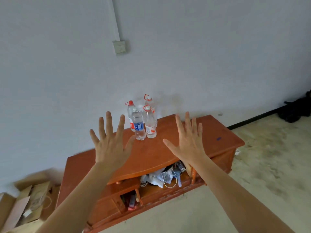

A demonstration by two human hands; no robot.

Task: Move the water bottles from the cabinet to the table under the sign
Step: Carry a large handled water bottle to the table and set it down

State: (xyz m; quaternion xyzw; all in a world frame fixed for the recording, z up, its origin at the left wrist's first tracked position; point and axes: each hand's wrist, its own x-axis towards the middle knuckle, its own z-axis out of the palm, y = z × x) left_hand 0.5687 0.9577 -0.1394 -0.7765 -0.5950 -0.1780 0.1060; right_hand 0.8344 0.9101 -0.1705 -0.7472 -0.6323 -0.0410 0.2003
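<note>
Several clear water bottles stand in a cluster at the back of the orange wooden cabinet's top [185, 132], close to the wall. A blue-labelled bottle [138, 126] is at the front, a bottle with a white-and-red label [150, 125] to its right, a red-capped one [130, 113] behind left, and another [149, 102] behind. My left hand [111, 142] is raised with fingers spread, just left of the bottles. My right hand [188, 140] is spread likewise to their right. Neither hand holds or touches anything.
The cabinet's open front compartment [166, 179] holds tangled cables and bags; a lower shelf [131, 200] has small items. Cardboard boxes [28, 199] sit on the floor at the left. A wall socket [120, 47] is above. Dark things [296, 110] lie at the far right.
</note>
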